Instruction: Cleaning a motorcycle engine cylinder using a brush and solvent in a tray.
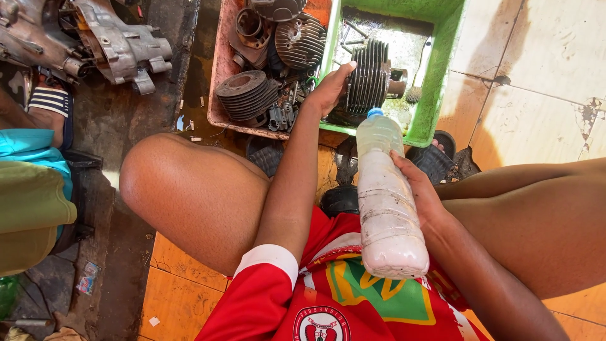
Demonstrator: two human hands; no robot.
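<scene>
My left hand (329,89) reaches forward and grips a dark finned engine cylinder (369,79) that stands in the green plastic tub (442,69). My right hand (418,189) holds a grimy clear plastic bottle (386,202) with a blue cap, upright and tilted slightly toward the tub, over my lap. The bottle looks cloudy and pale inside. I sit with both knees raised, wearing a red shirt.
A reddish tray (221,82) left of the tub holds several finned cylinders and small metal parts. A small brush (418,79) lies in the tub. Engine casings (120,44) lie at the top left. Another person's leg and sandalled foot (47,107) are at the left edge.
</scene>
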